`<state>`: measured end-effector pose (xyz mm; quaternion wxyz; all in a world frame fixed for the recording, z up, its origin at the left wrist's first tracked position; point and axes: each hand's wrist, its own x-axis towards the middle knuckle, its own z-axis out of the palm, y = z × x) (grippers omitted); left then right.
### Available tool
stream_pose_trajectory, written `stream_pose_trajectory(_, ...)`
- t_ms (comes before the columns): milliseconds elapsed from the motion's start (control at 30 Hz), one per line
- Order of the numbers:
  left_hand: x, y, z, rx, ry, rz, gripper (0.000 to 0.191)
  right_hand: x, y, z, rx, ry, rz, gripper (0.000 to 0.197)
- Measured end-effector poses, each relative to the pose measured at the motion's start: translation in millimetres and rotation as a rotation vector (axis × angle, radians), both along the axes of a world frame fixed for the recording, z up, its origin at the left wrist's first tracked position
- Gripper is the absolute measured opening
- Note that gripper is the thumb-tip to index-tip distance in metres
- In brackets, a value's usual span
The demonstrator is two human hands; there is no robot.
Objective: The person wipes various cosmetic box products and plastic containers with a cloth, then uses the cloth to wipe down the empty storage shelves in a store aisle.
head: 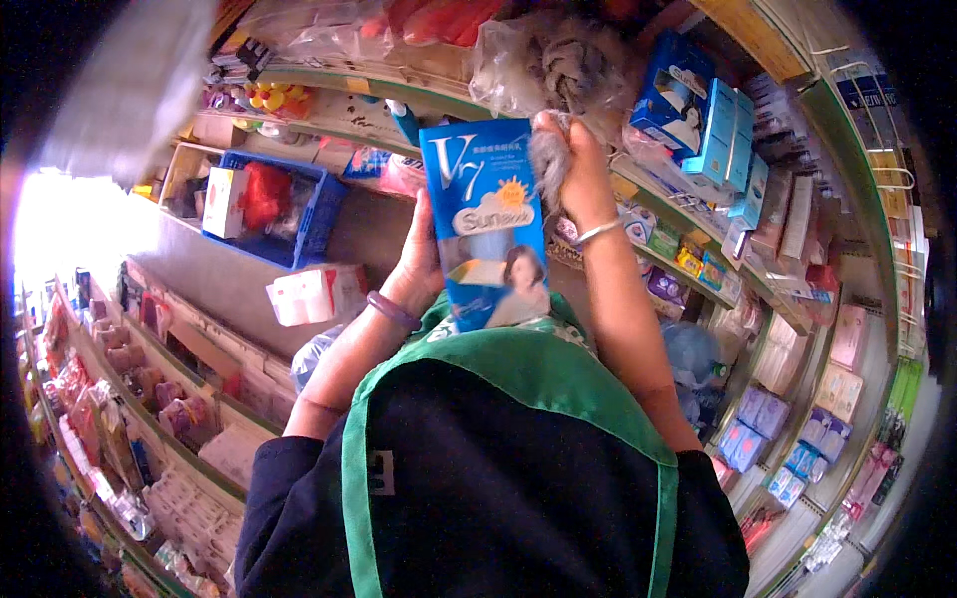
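Observation:
A blue cardboard product box [486,224] with a sun-and-cloud design is held up before my chest, its printed front towards me. My left hand [420,258] grips its left edge, and some of those fingers are hidden behind the box. A grey cloth [552,161] is bunched in my right hand [583,172], against the upper right edge of the box. On the shelf to the upper right stands a similar blue box [673,97], beside several light-blue cartons [721,142].
A blue plastic crate [310,217] holding a white box [224,202] and a red item stands at the left. Near it lies a white-and-red pack [303,297]. Stocked shelves [695,232] curve along the right; another shelf row [202,389] runs lower left. A bagged grey bundle [572,67] sits above.

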<state>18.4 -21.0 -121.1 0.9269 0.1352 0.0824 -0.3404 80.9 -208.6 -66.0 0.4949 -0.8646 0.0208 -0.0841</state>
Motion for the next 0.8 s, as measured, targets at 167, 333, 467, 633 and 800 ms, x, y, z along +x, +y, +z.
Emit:
stream_pose_trajectory(167, -6.9, -5.1, 29.4, 0.056, -0.028, 0.025, 0.077, -9.8, -15.9, -66.2, 0.877, 0.314, 0.074, 0.016)
stream_pose_trajectory(333, -15.8, 8.1, 5.1, -0.172, 0.06, 0.022, 0.081, -48.2, -83.1, -122.0, 1.613, 0.316, 0.251, 0.027)
stream_pose_trajectory(467, -14.0, 4.6, 10.4, -0.226, 0.073, -0.04, 0.085, -70.7, -39.1, -12.4, 1.741, 0.316, 0.076, 0.037)
stream_pose_trajectory(633, -12.9, 1.8, 32.7, -0.091, 0.042, -0.057, 0.088, -93.1, -15.5, 6.7, -0.09, -0.243, -0.067, 0.039)
stream_pose_trajectory(800, -14.4, 5.8, 27.2, -0.309, 0.185, -0.006, 0.077, -128.5, -21.9, -11.3, 0.3, 0.264, 0.1, 0.034)
